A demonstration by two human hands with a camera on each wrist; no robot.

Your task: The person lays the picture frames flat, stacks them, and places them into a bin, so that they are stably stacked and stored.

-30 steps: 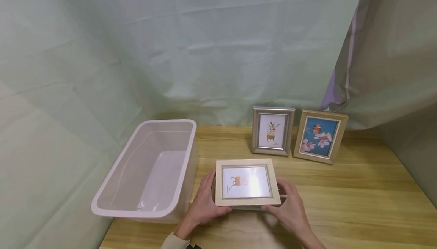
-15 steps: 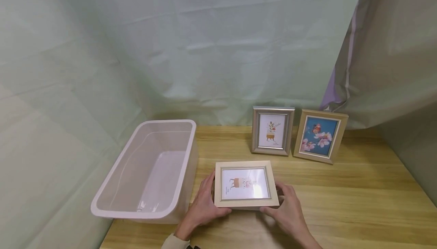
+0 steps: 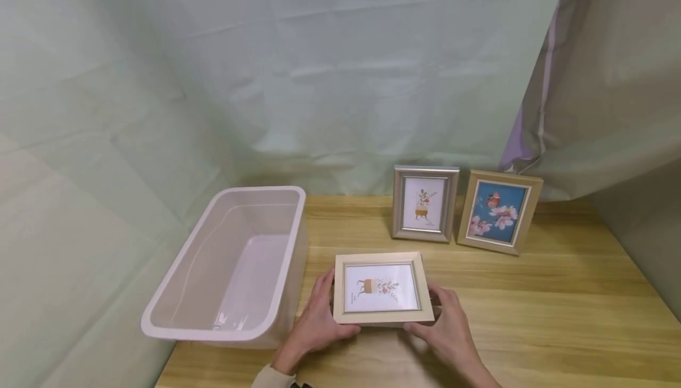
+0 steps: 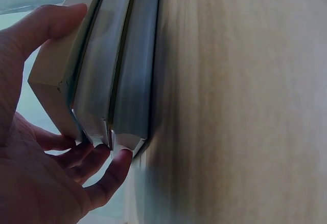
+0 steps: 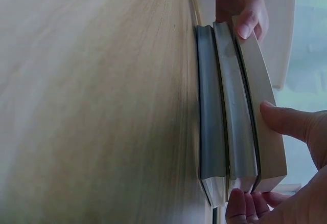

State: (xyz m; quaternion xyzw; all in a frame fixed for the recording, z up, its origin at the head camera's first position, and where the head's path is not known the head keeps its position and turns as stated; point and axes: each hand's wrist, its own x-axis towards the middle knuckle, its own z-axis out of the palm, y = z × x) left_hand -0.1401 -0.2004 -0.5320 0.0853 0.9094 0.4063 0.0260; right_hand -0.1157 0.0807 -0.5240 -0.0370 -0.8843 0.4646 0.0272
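Head view: a stack of picture frames (image 3: 384, 317) lies flat on the wooden table (image 3: 558, 293), uppermost a cream frame (image 3: 380, 288) with a plant print. The left hand (image 3: 318, 322) grips the left end of the stack; the right hand (image 3: 449, 327) grips the right end. A white bin (image 3: 207, 334) is located to the left of the stack. Behind the stack and to its right stand a silver frame (image 3: 425, 204) and, farther right, a gold frame (image 3: 500, 212) with a bird print. Left wrist view: the thumb presses the cream frame's side; the fingers curl around the end of the stack, which also includes a middle frame (image 4: 99, 70) and a bottom frame (image 4: 135, 65). Right wrist view: the thumb bears on the cream frame's side, with the fingers curled at the stack's end; the left hand holds the opposite end.
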